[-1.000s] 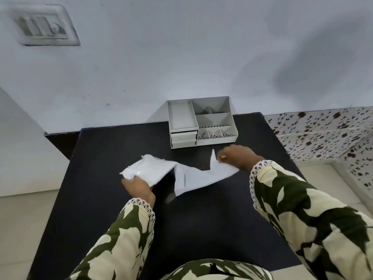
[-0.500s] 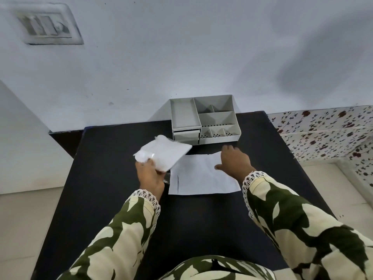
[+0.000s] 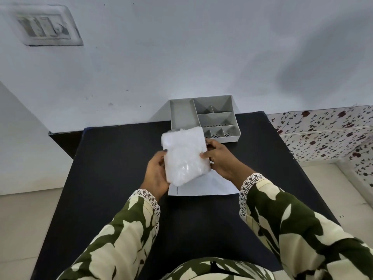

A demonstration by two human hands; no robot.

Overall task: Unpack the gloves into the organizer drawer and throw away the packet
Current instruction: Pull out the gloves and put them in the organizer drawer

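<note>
Head view: left hand [image 3: 156, 174] and right hand [image 3: 221, 158] both clasp the white glove bundle [image 3: 184, 155], lifted over the black table [image 3: 113, 168]. Flat white packet [image 3: 203, 185] lies beneath, probably emptied. Grey organizer [image 3: 203, 118] sits at twelve o'clock.

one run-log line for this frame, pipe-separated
phase: unpacking | left hand: holding clear glove bag | right hand: holding bag | white paper packet: flat on table | organizer: drawer hidden
</note>
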